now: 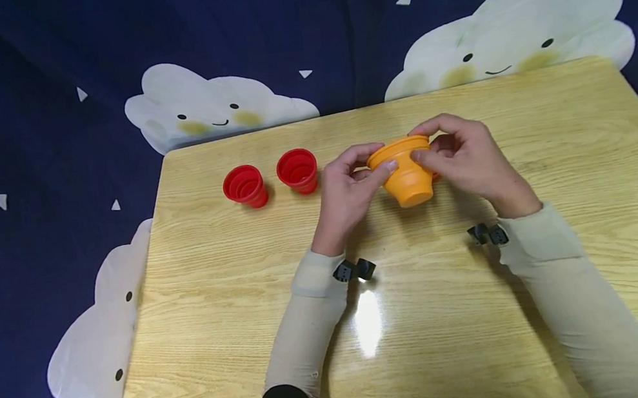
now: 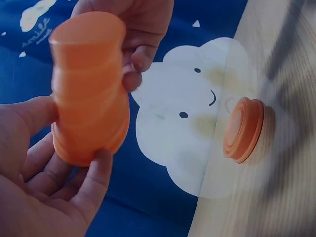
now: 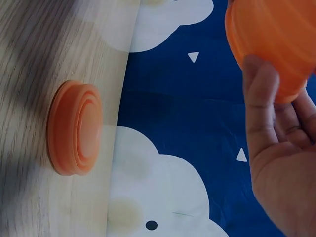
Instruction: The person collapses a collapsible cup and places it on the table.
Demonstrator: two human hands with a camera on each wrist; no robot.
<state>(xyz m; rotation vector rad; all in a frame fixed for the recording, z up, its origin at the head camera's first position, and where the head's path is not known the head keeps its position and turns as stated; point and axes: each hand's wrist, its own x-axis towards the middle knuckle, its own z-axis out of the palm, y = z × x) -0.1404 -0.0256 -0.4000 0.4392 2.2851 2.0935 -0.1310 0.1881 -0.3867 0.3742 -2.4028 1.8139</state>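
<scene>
An orange cup [image 1: 408,180], wide at its rim and stepped down to a narrow base, is held above the table between two hands. The left hand [image 1: 348,189] pinches its left side near the rim, thumb on the front; the right hand [image 1: 469,157] pinches the right side of the rim. In the left wrist view the cup [image 2: 89,84] has the left hand [image 2: 59,182] around its rim end. A second, flattened orange piece [image 3: 76,128] rests on the table in the right wrist view; in the head view it is mostly hidden behind the held cup.
Two red cups, one [image 1: 245,186] at the left and one [image 1: 298,170] nearer the left hand, stand upright toward the back of the wooden table [image 1: 223,339]. A dark blue cloth with white clouds [image 1: 518,35] hangs behind the table's back edge.
</scene>
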